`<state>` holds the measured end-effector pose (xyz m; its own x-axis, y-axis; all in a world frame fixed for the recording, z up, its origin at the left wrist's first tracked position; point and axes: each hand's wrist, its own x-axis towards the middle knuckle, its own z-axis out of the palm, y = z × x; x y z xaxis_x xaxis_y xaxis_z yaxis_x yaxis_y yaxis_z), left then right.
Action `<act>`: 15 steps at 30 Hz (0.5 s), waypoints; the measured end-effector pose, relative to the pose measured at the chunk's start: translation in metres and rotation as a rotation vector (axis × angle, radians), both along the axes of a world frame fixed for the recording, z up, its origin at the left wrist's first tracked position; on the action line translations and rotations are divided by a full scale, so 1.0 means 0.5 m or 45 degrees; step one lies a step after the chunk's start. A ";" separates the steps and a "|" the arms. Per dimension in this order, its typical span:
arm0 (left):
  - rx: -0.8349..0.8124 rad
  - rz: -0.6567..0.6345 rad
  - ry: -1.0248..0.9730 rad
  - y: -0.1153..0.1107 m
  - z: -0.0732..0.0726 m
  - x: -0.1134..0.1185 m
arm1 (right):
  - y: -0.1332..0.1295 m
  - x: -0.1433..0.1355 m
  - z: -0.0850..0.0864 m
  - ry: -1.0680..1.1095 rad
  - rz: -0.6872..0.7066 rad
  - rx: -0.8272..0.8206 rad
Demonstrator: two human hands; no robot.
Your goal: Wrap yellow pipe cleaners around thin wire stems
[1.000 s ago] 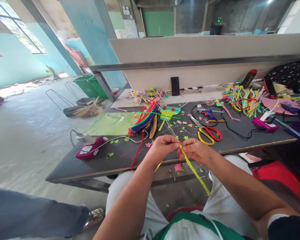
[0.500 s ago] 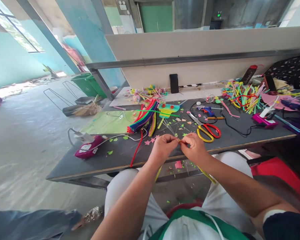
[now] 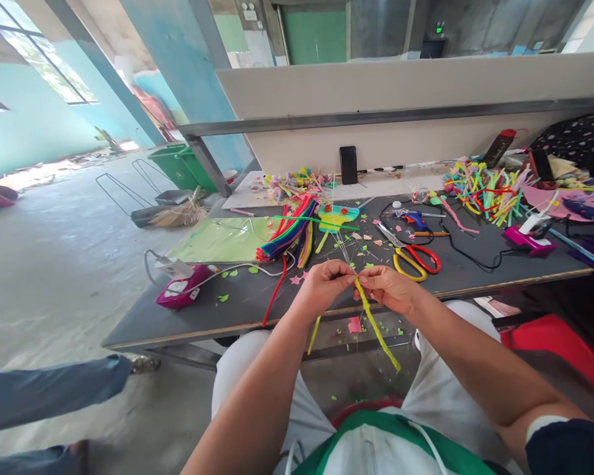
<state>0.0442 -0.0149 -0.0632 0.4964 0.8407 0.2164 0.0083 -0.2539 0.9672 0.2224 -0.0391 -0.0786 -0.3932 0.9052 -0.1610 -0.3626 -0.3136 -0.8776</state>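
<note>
Over the front edge of the table, my left hand (image 3: 328, 285) and my right hand (image 3: 386, 286) meet with fingertips pinched together. Between them they grip a yellow pipe cleaner (image 3: 376, 324), whose fuzzy length hangs down below my right hand. Another yellow end (image 3: 313, 335) dangles beneath my left wrist. Thin wires or clear strands (image 3: 343, 245) rise from the pinch point; whether they join the pipe cleaner is hidden by my fingers. Close to the right lie scissors (image 3: 410, 260) with red and yellow handles. A bundle of coloured pipe cleaners (image 3: 292, 227) rests beyond my left hand.
Purple power strips (image 3: 182, 290) sit at both ends of the dark table (image 3: 143, 326). A blue glue gun (image 3: 416, 220), a propped phone (image 3: 348, 165) and a pile of colourful pieces (image 3: 492, 191) stand farther back. Someone's legs (image 3: 54, 392) are at lower left.
The yellow pipe cleaner's right length has swung inward and now hangs between my hands. My right hand has turned slightly. The other person's legs have shifted at left, and the view has moved a little.
</note>
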 end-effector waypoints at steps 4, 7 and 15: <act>0.075 0.066 0.007 0.000 -0.003 0.007 | 0.001 -0.003 0.003 -0.003 -0.084 -0.003; 0.222 0.146 0.080 -0.002 -0.005 0.011 | 0.002 -0.001 0.005 -0.040 -0.123 0.059; 0.379 0.481 0.244 -0.014 -0.020 0.029 | -0.005 -0.009 0.002 -0.510 -0.507 0.441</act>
<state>0.0587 -0.0220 -0.0730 0.2246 0.8847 0.4085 0.3226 -0.4630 0.8256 0.2179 -0.0414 -0.0778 0.0116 0.9948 0.1015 -0.0167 0.1016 -0.9947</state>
